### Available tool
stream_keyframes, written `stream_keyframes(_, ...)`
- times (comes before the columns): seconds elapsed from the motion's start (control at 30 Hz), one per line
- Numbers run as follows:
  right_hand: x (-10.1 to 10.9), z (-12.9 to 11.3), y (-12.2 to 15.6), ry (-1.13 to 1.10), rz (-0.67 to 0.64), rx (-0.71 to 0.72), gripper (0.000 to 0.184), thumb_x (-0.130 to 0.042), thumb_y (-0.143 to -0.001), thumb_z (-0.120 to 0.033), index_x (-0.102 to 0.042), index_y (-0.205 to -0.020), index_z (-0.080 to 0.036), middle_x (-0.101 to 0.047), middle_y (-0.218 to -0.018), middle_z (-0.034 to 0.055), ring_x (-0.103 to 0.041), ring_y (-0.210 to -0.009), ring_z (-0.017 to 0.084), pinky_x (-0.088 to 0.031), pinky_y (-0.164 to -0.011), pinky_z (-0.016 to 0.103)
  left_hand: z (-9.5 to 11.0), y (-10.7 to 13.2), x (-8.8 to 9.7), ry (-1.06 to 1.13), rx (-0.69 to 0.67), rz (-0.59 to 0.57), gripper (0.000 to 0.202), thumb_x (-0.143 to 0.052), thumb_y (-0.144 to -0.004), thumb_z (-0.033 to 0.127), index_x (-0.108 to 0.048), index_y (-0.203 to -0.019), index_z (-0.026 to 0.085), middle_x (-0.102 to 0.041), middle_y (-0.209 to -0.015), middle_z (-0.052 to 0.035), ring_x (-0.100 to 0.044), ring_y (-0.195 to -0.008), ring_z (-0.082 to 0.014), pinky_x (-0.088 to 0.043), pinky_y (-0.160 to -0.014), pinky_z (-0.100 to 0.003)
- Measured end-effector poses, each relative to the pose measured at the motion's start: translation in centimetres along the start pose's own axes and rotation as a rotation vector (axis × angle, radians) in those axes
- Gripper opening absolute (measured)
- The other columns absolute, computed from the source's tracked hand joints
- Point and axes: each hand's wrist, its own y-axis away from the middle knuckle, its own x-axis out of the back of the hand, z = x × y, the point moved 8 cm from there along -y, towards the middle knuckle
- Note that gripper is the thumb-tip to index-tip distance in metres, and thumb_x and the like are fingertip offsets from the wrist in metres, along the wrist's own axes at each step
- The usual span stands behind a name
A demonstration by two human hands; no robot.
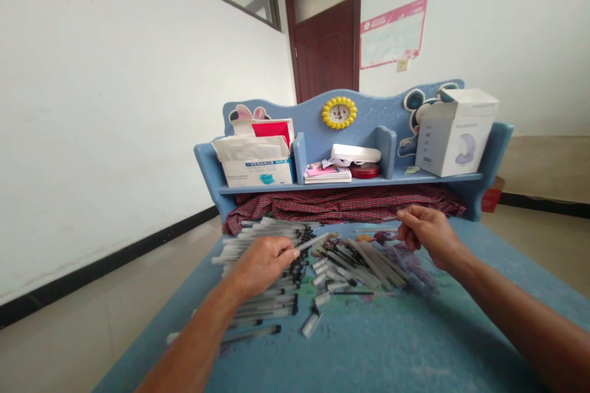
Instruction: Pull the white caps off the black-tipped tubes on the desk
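My left hand (263, 263) is closed in a pinch on a pen barrel (313, 241) that points right, just above a big stack of assembled pens (271, 282) with black tips. My right hand (426, 228) hovers farther right with its fingers curled together; a thin pale piece (375, 230) sticks out to its left. Between the hands lies a loose heap of pen parts (357, 261), with several clear caps (311, 323) scattered in front. Everything rests on a blue desk (391, 344).
A blue shelf unit (350, 179) stands at the desk's back, over a red checked cloth (341, 204). It holds a mask box (255, 163), booklets, a red tin (365, 170) and a white carton (454, 132). White wall at left, brown door behind.
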Motion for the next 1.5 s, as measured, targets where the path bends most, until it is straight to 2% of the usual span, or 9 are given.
stream_keyframes(0.1,-0.4,-0.7,0.7,0.224,0.041,0.129,0.030,-0.049,-0.081,-0.046,-0.049,-0.068,-0.019,-0.056,-0.051,0.0001,-0.045,-0.036,0.009,-0.031,-0.037,0.022,-0.8,-0.1,0.1,-0.036,0.074,0.025,0.032,-0.042,-0.084,0.036,-0.058,-0.065,0.015,-0.044,-0.055,0.0034,-0.043,-0.055,-0.0113,-0.027,-0.052,-0.022)
stream_keyframes(0.27,-3.7,-2.9,3.6,0.725,-0.055,0.432,0.024,-0.043,-0.084,-0.035,-0.056,-0.072,-0.019,-0.054,-0.054,0.0005,-0.049,-0.049,0.012,-0.033,-0.050,0.024,1.1,0.1,-1.5,-0.030,-0.001,-0.046,0.029,-0.044,-0.084,0.032,-0.062,-0.069,0.014,-0.054,-0.061,0.0012,-0.051,-0.060,-0.0121,-0.030,-0.056,-0.021)
stream_keyframes(0.37,-5.0,-3.1,4.4,0.848,-0.199,0.444,0.025,-0.042,-0.084,-0.034,-0.057,-0.072,-0.019,-0.054,-0.054,0.0005,-0.049,-0.049,0.012,-0.032,-0.052,0.024,2.3,0.3,-2.2,-0.023,-0.054,-0.077,0.028,-0.044,-0.084,0.030,-0.061,-0.068,0.014,-0.056,-0.063,0.0005,-0.052,-0.061,-0.0121,-0.031,-0.056,-0.021)
stream_keyframes(0.67,-6.7,-2.8,5.3,1.059,-0.378,0.459,0.016,-0.048,-0.078,-0.027,-0.059,-0.070,-0.019,-0.061,-0.063,0.0033,-0.052,-0.055,0.013,-0.028,-0.052,0.024,4.8,1.0,-3.7,-0.018,-0.160,-0.131,0.023,-0.047,-0.085,0.026,-0.061,-0.071,0.015,-0.057,-0.068,0.0002,-0.053,-0.065,-0.0115,-0.035,-0.061,-0.019)
stream_keyframes(0.87,-6.6,-3.7,5.7,0.975,-0.370,0.473,0.021,-0.049,-0.083,-0.035,-0.061,-0.088,-0.018,-0.064,-0.068,0.0033,-0.056,-0.060,0.015,-0.034,-0.056,0.025,5.2,1.2,-4.0,-0.020,-0.178,-0.154,0.023,-0.047,-0.087,0.026,-0.061,-0.072,0.015,-0.058,-0.070,0.0002,-0.053,-0.065,-0.0113,-0.036,-0.061,-0.019)
stream_keyframes(0.97,-7.9,-5.2,7.5,0.945,-0.446,0.655,0.028,-0.050,-0.085,-0.039,-0.059,-0.102,-0.018,-0.065,-0.089,0.0075,-0.059,-0.077,0.019,-0.038,-0.065,0.028,5.9,1.4,-4.4,0.011,-0.213,-0.160,0.022,-0.048,-0.086,0.025,-0.061,-0.071,0.015,-0.057,-0.069,0.0005,-0.053,-0.065,-0.0112,-0.036,-0.061,-0.019)
stream_keyframes(1.07,-9.7,-5.8,9.5,1.006,-0.568,0.781,0.023,-0.047,-0.089,-0.035,-0.059,-0.096,-0.017,-0.065,-0.088,0.0077,-0.059,-0.076,0.019,-0.035,-0.063,0.028,6.8,1.7,-4.6,0.054,-0.247,-0.159,0.022,-0.050,-0.085,0.025,-0.060,-0.069,0.015,-0.056,-0.065,0.0006,-0.052,-0.063,-0.0110,-0.035,-0.059,-0.019)
stream_keyframes(1.27,-9.8,-6.2,9.6,0.962,-0.639,0.752,0.026,-0.040,-0.092,-0.027,-0.057,-0.076,-0.017,-0.062,-0.068,0.0035,-0.053,-0.057,0.013,-0.028,-0.053,0.027,6.6,1.8,-4.0,0.184,-0.226,-0.238,0.021,-0.048,-0.086,0.028,-0.062,-0.077,0.015,-0.057,-0.069,0.0021,-0.052,-0.067,-0.0104,-0.036,-0.062,-0.018)
stream_keyframes(1.5,-8.4,-7.9,8.8,0.893,-0.645,0.613,0.021,-0.046,-0.089,-0.028,-0.062,-0.078,-0.019,-0.056,-0.060,0.0001,-0.047,-0.053,0.010,-0.028,-0.051,0.023,6.4,1.8,-2.0,0.246,-0.145,-0.293,0.030,-0.042,-0.088,0.032,-0.057,-0.069,0.014,-0.046,-0.057,0.0050,-0.044,-0.054,-0.0080,-0.031,-0.052,-0.017)
